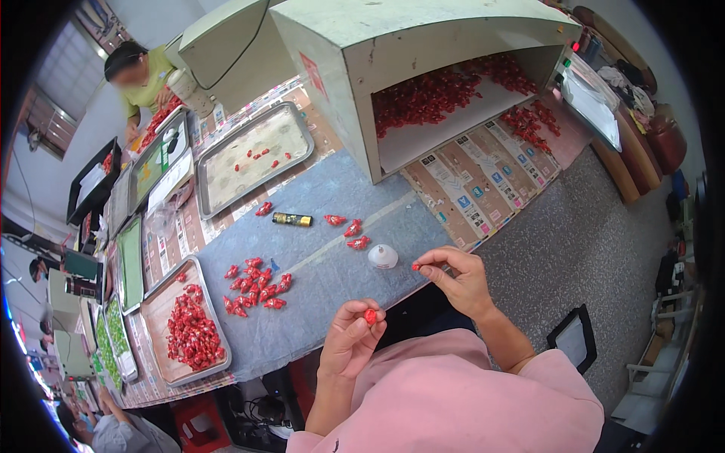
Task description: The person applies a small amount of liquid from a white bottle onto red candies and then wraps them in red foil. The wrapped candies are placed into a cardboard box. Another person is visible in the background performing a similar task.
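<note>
Near the table's front edge, my left hand (349, 340) pinches a small red figurine (370, 316) between thumb and fingers. A tiny red piece (416, 266) sits between the thumb and fingertips of my right hand (462, 285), to the right and a little farther off. The two hands are apart. Beside my right hand, on the blue-grey table cover (325, 181), stands a small white translucent squeeze bottle (383, 257). Beyond my left hand lie a few red figurines (353, 227) and a black-and-gold cylinder (292, 220). A loose group of red figurines (255, 285) lies farther left.
A metal tray (226, 361) heaped with red figurines rests at the left. Behind it is a larger tray (215, 198) with several small red pieces. A pale metal housing (359, 113) covers many red parts at the back. A co-worker (155, 75) sits at the far left.
</note>
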The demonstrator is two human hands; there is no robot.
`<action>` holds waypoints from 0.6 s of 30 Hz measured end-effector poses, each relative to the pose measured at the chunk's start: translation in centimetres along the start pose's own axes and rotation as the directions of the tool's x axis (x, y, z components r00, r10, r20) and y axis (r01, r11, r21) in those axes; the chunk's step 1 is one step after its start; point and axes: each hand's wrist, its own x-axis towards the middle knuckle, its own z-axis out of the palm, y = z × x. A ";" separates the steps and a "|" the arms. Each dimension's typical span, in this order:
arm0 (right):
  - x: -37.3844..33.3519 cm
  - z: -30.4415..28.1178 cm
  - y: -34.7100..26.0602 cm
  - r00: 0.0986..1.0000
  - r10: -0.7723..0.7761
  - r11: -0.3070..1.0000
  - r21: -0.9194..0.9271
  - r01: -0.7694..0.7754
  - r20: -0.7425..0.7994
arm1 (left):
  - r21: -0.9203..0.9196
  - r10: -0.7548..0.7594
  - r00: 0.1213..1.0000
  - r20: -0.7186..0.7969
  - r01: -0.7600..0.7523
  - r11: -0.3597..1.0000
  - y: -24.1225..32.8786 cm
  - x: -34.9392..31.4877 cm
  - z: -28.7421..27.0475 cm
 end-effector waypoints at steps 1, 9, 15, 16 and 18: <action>0.1 0.1 0.2 1.000 0.010 1.000 0.012 -0.010 -0.008 | -0.005 0.000 1.000 0.005 0.000 1.000 0.0 -0.1 -0.1; 8.9 1.7 -0.6 0.995 -0.034 0.999 0.022 0.032 0.093 | -0.038 0.013 1.000 -0.013 -0.014 0.999 0.0 -1.1 -0.7; 18.7 9.6 -0.6 0.903 -0.290 0.921 -0.165 0.353 0.317 | -0.057 0.061 0.998 0.003 -0.060 0.997 0.3 -1.4 -0.8; 20.0 11.0 -0.5 0.876 -0.334 0.885 -0.203 0.418 0.347 | -0.064 0.076 0.997 -0.005 -0.077 0.995 0.4 -1.8 -1.0; 22.6 13.4 -0.1 0.909 -0.302 0.897 -0.237 0.373 0.287 | -0.079 0.098 0.995 0.004 -0.098 0.992 0.7 -2.2 -1.1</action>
